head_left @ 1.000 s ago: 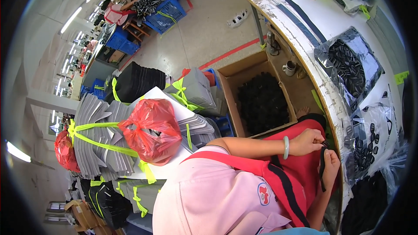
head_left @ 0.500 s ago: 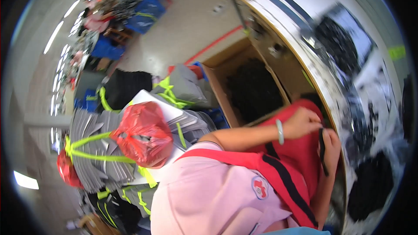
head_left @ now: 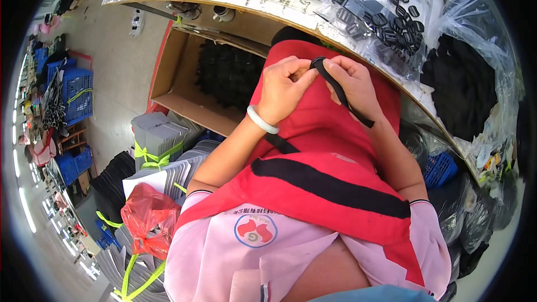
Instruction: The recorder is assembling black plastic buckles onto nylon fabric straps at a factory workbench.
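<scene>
Over my red apron (head_left: 330, 128), a short black webbing strap (head_left: 339, 90) runs between my two hands. My left hand (head_left: 285, 86), with a pale bangle (head_left: 262, 120) at the wrist, pinches at the strap's upper end. A small dark piece like a slider buckle (head_left: 318, 63) sits there, partly covered by fingers. My right hand (head_left: 358, 85) is closed on the strap just beside it, thumb on top. The strap's loose tail hangs down across the right palm to the wrist. On the worktable ahead lies a pile of black plastic buckles (head_left: 400, 29).
The worktable's worn edge (head_left: 268, 8) curves ahead of my knees. Clear plastic bags and a black heap (head_left: 458, 86) lie at its right. An open carton (head_left: 193, 113) of black pieces stands left, near grey bundles (head_left: 159, 137) and a red bag (head_left: 148, 218). A blue basket (head_left: 440, 169) is at right.
The view has swung toward the table, so my hands now show near the middle. The strap is still in my hands, its upper end now held between both.
</scene>
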`<state>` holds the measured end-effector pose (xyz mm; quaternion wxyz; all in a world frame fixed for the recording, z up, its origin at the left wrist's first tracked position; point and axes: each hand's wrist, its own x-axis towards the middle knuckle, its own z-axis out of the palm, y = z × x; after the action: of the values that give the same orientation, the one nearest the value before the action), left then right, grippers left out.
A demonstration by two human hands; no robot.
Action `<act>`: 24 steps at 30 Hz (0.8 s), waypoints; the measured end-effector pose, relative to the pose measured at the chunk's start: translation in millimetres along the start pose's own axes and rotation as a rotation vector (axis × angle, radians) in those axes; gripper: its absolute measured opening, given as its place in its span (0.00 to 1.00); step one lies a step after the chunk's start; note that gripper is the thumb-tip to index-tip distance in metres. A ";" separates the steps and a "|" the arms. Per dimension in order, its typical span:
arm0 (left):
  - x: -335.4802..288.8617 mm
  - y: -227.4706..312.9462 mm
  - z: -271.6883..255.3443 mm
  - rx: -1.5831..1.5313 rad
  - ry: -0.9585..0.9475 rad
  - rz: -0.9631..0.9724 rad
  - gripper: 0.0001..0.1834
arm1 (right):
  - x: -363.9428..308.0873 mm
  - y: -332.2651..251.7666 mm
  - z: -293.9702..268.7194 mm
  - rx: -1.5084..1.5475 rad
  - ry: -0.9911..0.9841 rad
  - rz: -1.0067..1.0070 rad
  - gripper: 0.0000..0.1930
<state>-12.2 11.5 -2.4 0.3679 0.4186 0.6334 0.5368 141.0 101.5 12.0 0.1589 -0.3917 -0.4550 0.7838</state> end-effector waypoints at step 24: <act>2.7 -14.6 11.5 -0.570 -0.023 -0.393 0.12 | -14.9 -4.5 -0.1 -0.095 0.148 -0.325 0.05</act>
<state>-4.7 17.2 -18.6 0.5734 0.1750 0.5224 0.6064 150.2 94.9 22.7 0.2977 -0.3767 -0.5359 0.6945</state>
